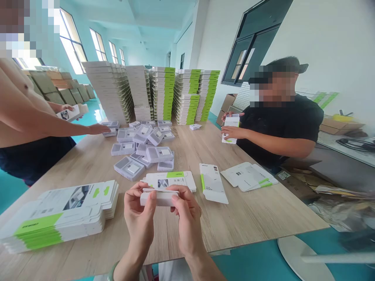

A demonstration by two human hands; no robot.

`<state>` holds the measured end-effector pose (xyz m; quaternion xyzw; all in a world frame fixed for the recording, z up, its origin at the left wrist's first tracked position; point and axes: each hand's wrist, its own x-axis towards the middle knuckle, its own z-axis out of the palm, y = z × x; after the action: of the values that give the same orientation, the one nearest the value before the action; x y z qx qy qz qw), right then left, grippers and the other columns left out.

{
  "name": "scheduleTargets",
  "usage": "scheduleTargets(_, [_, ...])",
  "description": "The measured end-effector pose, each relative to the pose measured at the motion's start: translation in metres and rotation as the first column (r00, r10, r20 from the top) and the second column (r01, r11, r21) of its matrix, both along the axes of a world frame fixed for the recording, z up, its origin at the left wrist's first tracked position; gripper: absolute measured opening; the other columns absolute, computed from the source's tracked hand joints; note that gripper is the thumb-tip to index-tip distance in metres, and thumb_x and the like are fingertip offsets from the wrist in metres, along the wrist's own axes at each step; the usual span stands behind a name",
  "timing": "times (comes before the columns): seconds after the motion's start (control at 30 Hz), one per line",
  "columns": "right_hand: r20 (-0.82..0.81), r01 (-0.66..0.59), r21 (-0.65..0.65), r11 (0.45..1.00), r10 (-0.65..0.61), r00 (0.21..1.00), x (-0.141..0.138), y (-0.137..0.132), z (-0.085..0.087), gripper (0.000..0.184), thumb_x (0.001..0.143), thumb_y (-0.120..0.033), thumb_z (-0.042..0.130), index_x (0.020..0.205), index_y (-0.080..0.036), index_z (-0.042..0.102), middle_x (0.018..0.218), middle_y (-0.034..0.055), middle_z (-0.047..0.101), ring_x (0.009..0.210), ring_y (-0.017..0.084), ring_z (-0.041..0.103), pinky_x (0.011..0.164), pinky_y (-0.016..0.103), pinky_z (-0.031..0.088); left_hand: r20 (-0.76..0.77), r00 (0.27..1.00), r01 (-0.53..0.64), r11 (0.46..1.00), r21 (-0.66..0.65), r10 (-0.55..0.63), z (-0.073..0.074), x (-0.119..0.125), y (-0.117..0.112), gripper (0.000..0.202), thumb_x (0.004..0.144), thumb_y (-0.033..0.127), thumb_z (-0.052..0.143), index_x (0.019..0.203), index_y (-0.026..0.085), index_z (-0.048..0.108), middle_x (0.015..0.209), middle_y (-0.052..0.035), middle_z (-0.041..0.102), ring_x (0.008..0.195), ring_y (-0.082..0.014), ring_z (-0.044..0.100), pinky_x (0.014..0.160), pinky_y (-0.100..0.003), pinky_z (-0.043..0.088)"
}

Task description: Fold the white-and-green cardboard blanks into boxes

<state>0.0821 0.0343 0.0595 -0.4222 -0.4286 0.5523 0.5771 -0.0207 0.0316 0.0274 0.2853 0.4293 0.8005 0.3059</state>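
Near the front edge of the table, my left hand and my right hand are both closed on a small white cardboard box. My thumbs press on its near side, and a thin flap stands along its top; the rest of the box is hidden from this angle. Just beyond my fingers lies a white and green printed carton. To its right a partly folded white carton rests on the table. Clear plastic trays with small white pieces in them are heaped beyond my left hand.
Flat printed cartons are stacked at the left; more flat cartons lie at the right. Tall stacks of boxes stand at the table's back. A co-worker's hand touches trays at left; another co-worker holds a box at right.
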Motion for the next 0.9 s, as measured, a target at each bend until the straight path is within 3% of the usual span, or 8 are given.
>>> scheduleTargets(0.17, [0.018, 0.059, -0.088, 0.994, -0.058, 0.998, -0.002, 0.003, 0.005, 0.018, 0.070, -0.039, 0.061, 0.075, -0.027, 0.074, 0.089, 0.0046, 0.074, 0.080, 0.024, 0.060, 0.063, 0.033, 0.043, 0.012, 0.996, 0.093, 0.994, 0.059, -0.094, -0.002, -0.002, 0.001, 0.034, 0.081, 0.039, 0.089, 0.098, 0.027, 0.062, 0.105, -0.0001, 0.066, 0.103, -0.0180, 0.062, 0.092, -0.029, 0.049])
scheduleTargets(0.3, [0.012, 0.061, -0.116, 0.991, -0.060, 0.998, -0.004, 0.005, 0.007, 0.018, 0.069, -0.038, 0.059, 0.068, -0.027, 0.073, 0.079, 0.0045, 0.072, 0.078, 0.024, 0.058, 0.060, 0.031, 0.039, 0.045, 0.988, 0.145, 0.987, 0.074, -0.149, -0.001, -0.004, 0.000, 0.030, 0.082, 0.043, 0.086, 0.100, 0.026, 0.069, 0.099, -0.0010, 0.069, 0.099, -0.0191, 0.063, 0.088, -0.028, 0.051])
scheduleTargets(0.47, [-0.009, 0.015, -0.018, 1.000, -0.015, 1.000, -0.007, 0.002, 0.003, 0.018, 0.079, -0.039, 0.063, 0.079, -0.028, 0.077, 0.084, 0.0036, 0.074, 0.077, 0.022, 0.059, 0.062, 0.030, 0.043, 0.101, 0.986, 0.127, 0.990, 0.063, -0.133, 0.006, -0.008, 0.002, 0.019, 0.082, 0.035, 0.086, 0.089, 0.025, 0.071, 0.091, 0.0015, 0.069, 0.090, -0.0161, 0.063, 0.082, -0.024, 0.051])
scheduleTargets(0.63, [0.022, -0.077, 0.063, 0.995, 0.076, 0.997, 0.000, 0.004, 0.002, 0.023, 0.085, -0.045, 0.070, 0.099, -0.029, 0.080, 0.091, 0.0033, 0.076, 0.084, 0.022, 0.065, 0.071, 0.032, 0.051, 0.121, 0.978, 0.172, 0.985, 0.011, -0.172, 0.009, -0.010, 0.000, 0.025, 0.079, 0.042, 0.090, 0.092, 0.024, 0.077, 0.096, 0.0002, 0.072, 0.090, -0.0142, 0.062, 0.076, -0.018, 0.050])
scheduleTargets(0.8, [0.047, -0.012, 0.076, 0.997, 0.008, 0.999, 0.003, 0.008, -0.001, 0.020, 0.086, -0.042, 0.067, 0.089, -0.026, 0.081, 0.080, 0.0026, 0.072, 0.075, 0.019, 0.061, 0.065, 0.030, 0.047, 0.122, 0.976, 0.188, 0.981, -0.041, -0.182, 0.010, -0.007, -0.003, 0.033, 0.074, 0.049, 0.094, 0.092, 0.025, 0.078, 0.099, 0.0016, 0.072, 0.092, -0.0137, 0.063, 0.078, -0.016, 0.051])
scheduleTargets(0.9, [0.066, -0.034, 0.137, 0.990, 0.026, 0.997, 0.004, 0.009, -0.006, 0.023, 0.091, -0.042, 0.065, 0.097, -0.026, 0.081, 0.085, 0.0030, 0.072, 0.071, 0.018, 0.058, 0.060, 0.028, 0.045, 0.149, 0.975, 0.176, 0.983, -0.046, -0.168, 0.014, -0.008, -0.003, 0.036, 0.072, 0.052, 0.094, 0.092, 0.026, 0.078, 0.097, 0.0019, 0.072, 0.093, -0.0143, 0.063, 0.080, -0.017, 0.052])
